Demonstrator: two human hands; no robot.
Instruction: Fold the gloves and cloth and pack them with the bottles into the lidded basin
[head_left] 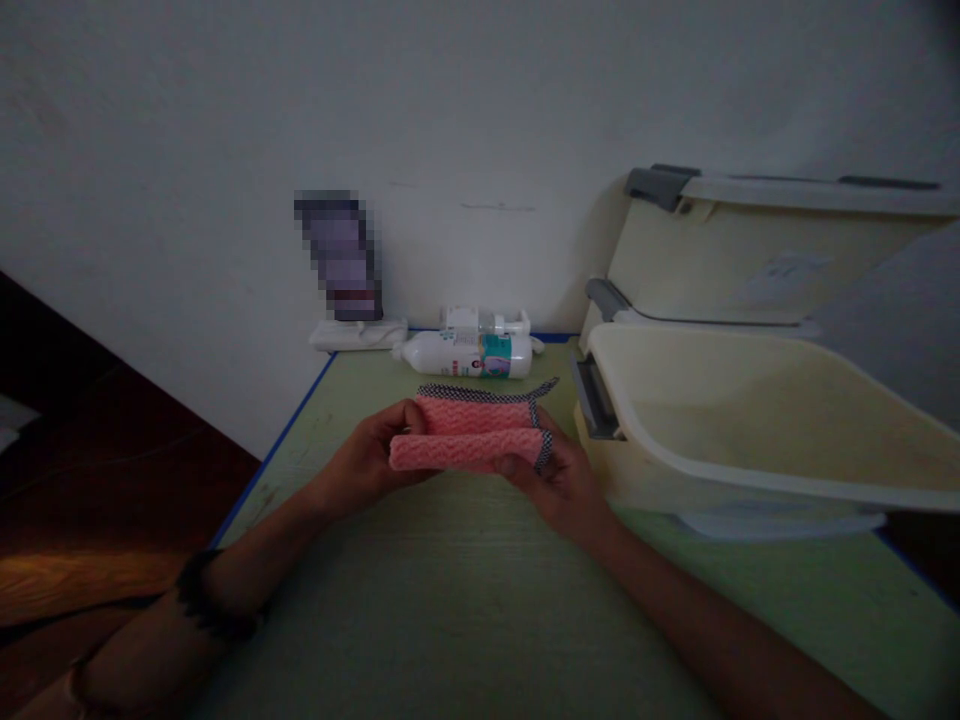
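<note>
A pink textured cloth [472,448] with a black-and-white woven edging is held up over the table, folded over on itself. Its near edge forms a thick roll-like fold, and a strip of the edging sticks out at the far right corner. My left hand [382,450] grips the cloth's left end, the thumb bent against the inside. On the right end, my right hand [555,480] is closed with its thumb on the near fold. The fingers underneath are partly hidden by the cloth.
Behind the cloth, a white bottle [469,355] and a clear pump bottle [487,321] lie on their sides by the wall. A phone [345,260] leans on a white power strip [360,334]. To the right stands a cream storage box [675,475], its lid [720,255] raised, on the green table [450,600].
</note>
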